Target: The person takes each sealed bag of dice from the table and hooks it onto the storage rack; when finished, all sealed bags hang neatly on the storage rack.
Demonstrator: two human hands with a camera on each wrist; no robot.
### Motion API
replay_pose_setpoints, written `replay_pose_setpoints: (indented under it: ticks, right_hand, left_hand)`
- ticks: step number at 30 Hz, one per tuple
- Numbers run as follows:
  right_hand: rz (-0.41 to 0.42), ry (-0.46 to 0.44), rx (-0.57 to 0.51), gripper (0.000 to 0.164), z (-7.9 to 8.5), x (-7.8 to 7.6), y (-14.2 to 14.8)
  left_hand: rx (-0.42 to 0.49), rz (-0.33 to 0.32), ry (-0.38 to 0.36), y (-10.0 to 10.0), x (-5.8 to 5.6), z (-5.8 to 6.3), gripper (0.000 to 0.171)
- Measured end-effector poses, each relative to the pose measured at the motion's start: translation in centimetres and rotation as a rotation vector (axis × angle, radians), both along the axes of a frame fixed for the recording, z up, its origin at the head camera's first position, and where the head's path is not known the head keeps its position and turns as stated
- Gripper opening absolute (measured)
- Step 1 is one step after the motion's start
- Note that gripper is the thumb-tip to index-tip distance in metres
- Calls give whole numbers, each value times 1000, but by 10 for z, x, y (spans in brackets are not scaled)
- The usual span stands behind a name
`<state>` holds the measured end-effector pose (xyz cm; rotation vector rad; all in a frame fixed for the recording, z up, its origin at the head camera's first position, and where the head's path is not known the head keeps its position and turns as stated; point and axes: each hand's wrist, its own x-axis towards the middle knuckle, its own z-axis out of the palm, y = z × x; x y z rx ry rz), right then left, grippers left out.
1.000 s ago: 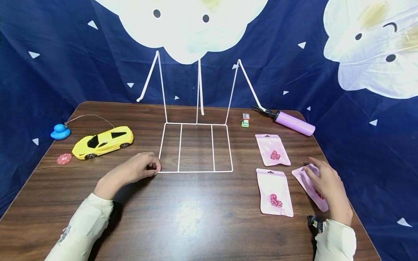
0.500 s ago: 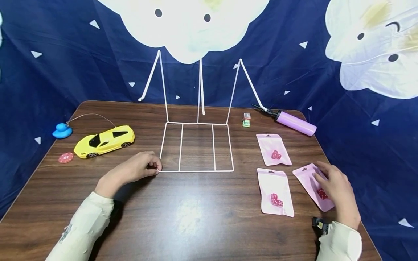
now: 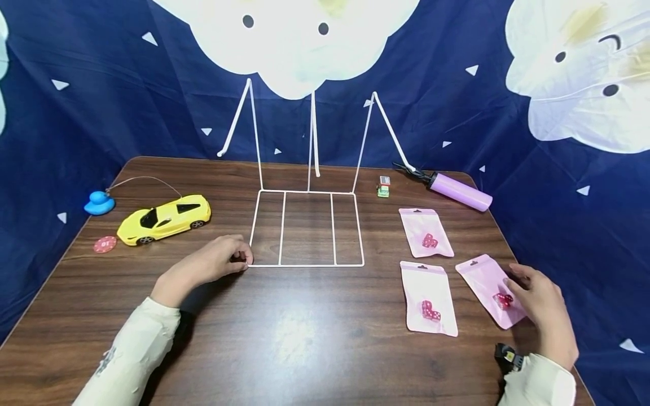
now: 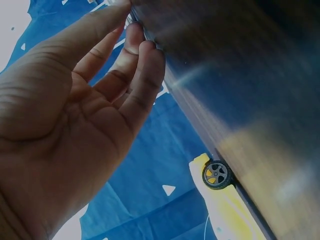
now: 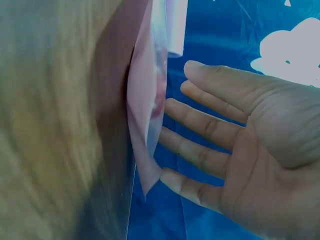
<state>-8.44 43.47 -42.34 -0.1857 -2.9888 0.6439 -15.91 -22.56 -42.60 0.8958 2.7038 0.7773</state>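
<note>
Poising my right fingers point(image 5: 202, 121), apart, at right edge of slanting pink plastic pouch point(image 3: 487, 285); left fingers point(image 4: 143, 87) pinching white wire rack point(image 3: 307, 265).

A brown wood-grain table point(image 3: 345, 361) with rounded far corners stands before creased dark blue cloth point(image 3: 442, 39) hung along the left, far and right sides, printed with white triangles point(image 3: 472, 70) and large white clouds point(image 3: 299, 51), while a bright glare point(image 3: 294, 335) shines on its near middle.

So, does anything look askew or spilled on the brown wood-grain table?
Mildly: the pink plastic pouch with red dice at the right hand is turned askew, while its two neighbouring pouches lie straighter. I see no spill.
</note>
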Motion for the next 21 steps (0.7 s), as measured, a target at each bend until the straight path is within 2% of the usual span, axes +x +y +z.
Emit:
replay_pose_setpoints:
  ticks: [7,14,21]
  right_hand:
    - [-29,-45,-17,42,0,5,7]
    - [-21,-38,-28,38,-3,5,10]
    - [-45,-120,-14,42,-3,2,11]
  left_hand:
    - [-13,-5,19,1,-1,1,21]
    - [-27,-5,23,0,-1,-1,21]
    - [-25,-6,22,0,0,-1,19]
